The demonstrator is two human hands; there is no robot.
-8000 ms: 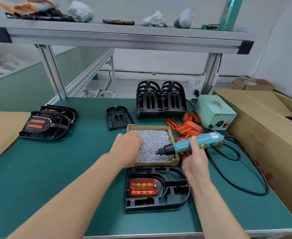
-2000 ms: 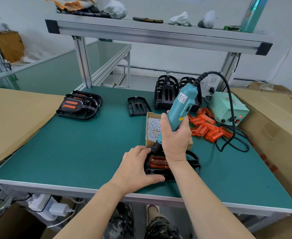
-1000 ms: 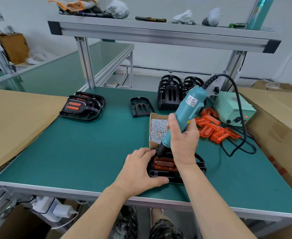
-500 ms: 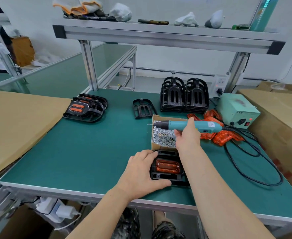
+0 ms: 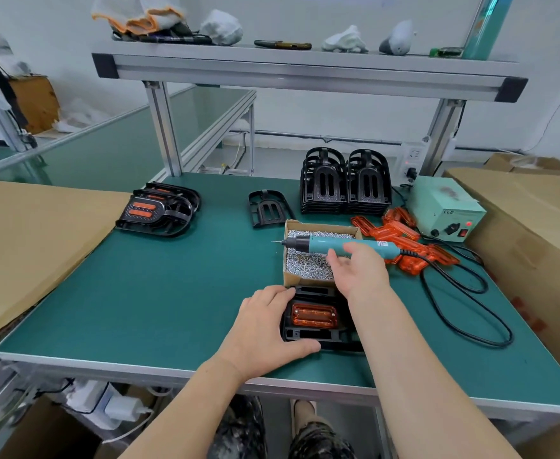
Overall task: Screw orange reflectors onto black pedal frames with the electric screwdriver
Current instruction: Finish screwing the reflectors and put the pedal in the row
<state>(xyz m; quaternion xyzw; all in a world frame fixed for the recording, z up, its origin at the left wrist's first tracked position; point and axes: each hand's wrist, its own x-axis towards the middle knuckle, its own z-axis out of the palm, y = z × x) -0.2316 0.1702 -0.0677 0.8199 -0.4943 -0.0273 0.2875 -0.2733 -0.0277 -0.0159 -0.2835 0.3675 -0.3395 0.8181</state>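
Orange reflector (image 5: 314,315) sits in the black pedal frame (image 5: 305,336) at the front of the surface (image 5: 172,293), gripped by the left hand (image 5: 265,329); right hand (image 5: 359,273) spreads loosely over the electric screwdriver (image 5: 318,244). Check both screws (image 5: 332,315) sit flush.

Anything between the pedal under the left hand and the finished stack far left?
Nothing visible: only bare mat between the pedal frame, held by the left hand, and the finished stack. Screw box sits behind, off that line.

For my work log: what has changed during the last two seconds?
The electric screwdriver went from upright on the reflector to lying across the screw box; the right hand is loosening its grip. The left hand still holds the pedal frame.
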